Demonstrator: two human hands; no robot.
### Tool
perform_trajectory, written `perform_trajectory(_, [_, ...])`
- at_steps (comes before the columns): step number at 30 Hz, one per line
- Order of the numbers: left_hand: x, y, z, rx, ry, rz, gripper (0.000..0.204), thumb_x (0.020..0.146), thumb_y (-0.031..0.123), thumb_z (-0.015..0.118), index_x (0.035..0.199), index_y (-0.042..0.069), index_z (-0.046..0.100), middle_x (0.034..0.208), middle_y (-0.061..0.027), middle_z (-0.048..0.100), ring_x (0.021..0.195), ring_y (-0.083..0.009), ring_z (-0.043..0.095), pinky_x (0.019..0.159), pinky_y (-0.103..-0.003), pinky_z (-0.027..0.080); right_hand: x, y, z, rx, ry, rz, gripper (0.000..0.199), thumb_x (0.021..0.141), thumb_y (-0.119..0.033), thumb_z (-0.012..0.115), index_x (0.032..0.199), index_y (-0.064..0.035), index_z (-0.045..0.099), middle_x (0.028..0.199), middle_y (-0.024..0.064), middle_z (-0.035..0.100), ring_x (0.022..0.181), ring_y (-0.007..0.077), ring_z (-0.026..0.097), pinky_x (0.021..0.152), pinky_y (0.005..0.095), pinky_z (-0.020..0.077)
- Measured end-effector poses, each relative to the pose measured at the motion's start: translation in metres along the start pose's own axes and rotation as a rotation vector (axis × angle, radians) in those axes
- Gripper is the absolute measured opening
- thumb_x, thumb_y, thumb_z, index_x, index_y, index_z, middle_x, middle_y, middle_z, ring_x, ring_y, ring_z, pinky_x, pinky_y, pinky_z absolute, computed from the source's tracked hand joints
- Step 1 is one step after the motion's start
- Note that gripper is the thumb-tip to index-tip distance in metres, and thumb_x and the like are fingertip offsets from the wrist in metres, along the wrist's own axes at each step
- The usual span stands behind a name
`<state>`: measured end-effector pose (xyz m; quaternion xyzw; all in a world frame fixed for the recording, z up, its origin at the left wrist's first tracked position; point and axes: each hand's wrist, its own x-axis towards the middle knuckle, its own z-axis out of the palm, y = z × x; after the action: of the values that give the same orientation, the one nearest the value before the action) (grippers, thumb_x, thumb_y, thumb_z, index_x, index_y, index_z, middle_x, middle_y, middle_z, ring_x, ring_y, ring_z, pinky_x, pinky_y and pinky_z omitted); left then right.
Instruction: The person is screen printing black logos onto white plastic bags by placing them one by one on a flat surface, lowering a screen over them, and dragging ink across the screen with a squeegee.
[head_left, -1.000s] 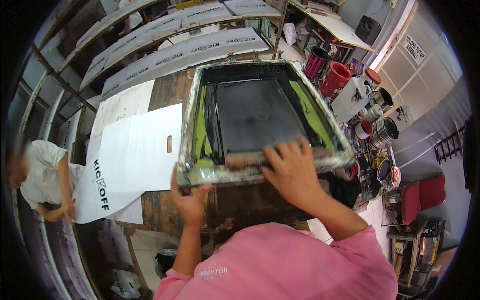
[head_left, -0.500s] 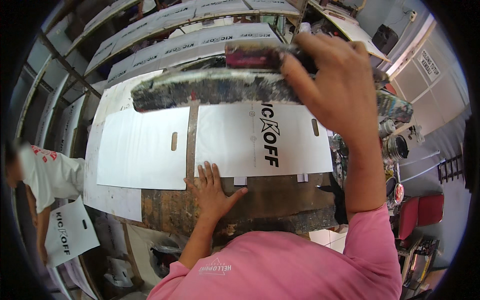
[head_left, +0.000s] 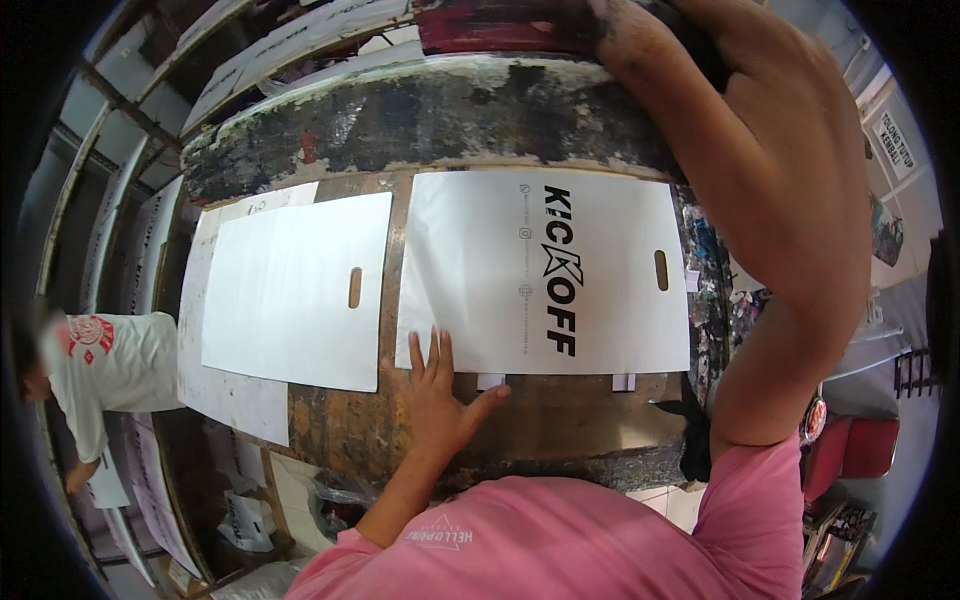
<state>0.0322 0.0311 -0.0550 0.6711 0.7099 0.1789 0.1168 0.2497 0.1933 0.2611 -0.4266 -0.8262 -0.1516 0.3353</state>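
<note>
At the bottom of the frame a person in a pink shirt leans over a worn, paint-stained wooden worktable (head_left: pixel 560 425). Just above the shirt, the left hand (head_left: pixel 440 395) lies flat and released, fingers spread, its fingertips touching the lower left corner of a white plastic bag with black lettering and a slot handle (head_left: pixel 545 275), which sits in the centre of the frame on the table. Two small white tape tabs (head_left: pixel 490 381) show just below the bag's lower edge. To its left, just beside it, lies a plain white plastic bag with a slot handle (head_left: pixel 295 290), unprinted on the side showing. Farther up, the right hand (head_left: pixel 770 150) fills the upper right of the frame, clenched on the top of a raised, ink-crusted printing screen frame (head_left: pixel 430 125) that spans the upper middle; exactly what part it grips is hard to tell, being so close to the camera. At the far left edge stands another person in a white shirt with red print (head_left: pixel 110 365), beside shelving with more white sheets (head_left: pixel 250 70) in the upper left.
</note>
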Motion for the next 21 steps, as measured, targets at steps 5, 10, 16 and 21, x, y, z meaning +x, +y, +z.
perform_trajectory(5, [0.06,0.025,-0.033,-0.349,0.397,0.093,0.063,0.093,0.016,0.086,0.147,-0.004,0.063,0.158,-0.0238,0.057,0.156,-0.0427,0.041,0.125,-0.053,0.037,0.001,-0.002,-0.002,-0.04,0.047,-0.042,0.044,0.097,-0.043,0.069,0.107,-0.0011,0.076,0.096,0.0199,0.074,0.091,0.0427,0.069,0.084,0.0481,0.0488])
perform_trajectory(10, [0.052,-0.002,-0.037,-0.748,0.596,-0.183,0.045,0.099,0.013,0.077,0.141,-0.002,0.07,0.152,-0.0251,0.062,0.152,-0.0377,0.049,0.13,-0.05,0.028,-0.019,-0.005,0.003,-0.086,0.061,-0.062,0.044,0.096,-0.043,0.07,0.107,-0.001,0.076,0.092,0.0185,0.073,0.09,0.0405,0.069,0.085,0.0485,0.0478])
perform_trajectory(16, [0.005,-0.152,-0.06,-0.531,0.599,-0.358,0.047,0.096,0.011,0.074,0.141,-0.002,0.069,0.151,-0.0268,0.063,0.147,-0.0349,0.055,0.129,-0.047,0.03,-0.035,-0.012,0.009,-0.081,0.108,-0.037,0.046,0.096,-0.044,0.068,0.112,-0.0005,0.076,0.094,0.0162,0.073,0.093,0.0365,0.069,0.09,0.0469,0.0457])
perform_trajectory(21, [-0.028,-0.312,-0.087,-0.25,0.633,-0.398,0.051,0.09,0.008,0.072,0.139,-0.002,0.071,0.142,-0.027,0.069,0.134,-0.0369,0.066,0.115,-0.041,0.048,-0.038,-0.013,0.01,-0.103,0.087,-0.013,0.05,0.098,-0.046,0.066,0.117,-0.0003,0.074,0.097,0.0177,0.074,0.094,0.0372,0.069,0.093,0.0479,0.0455])
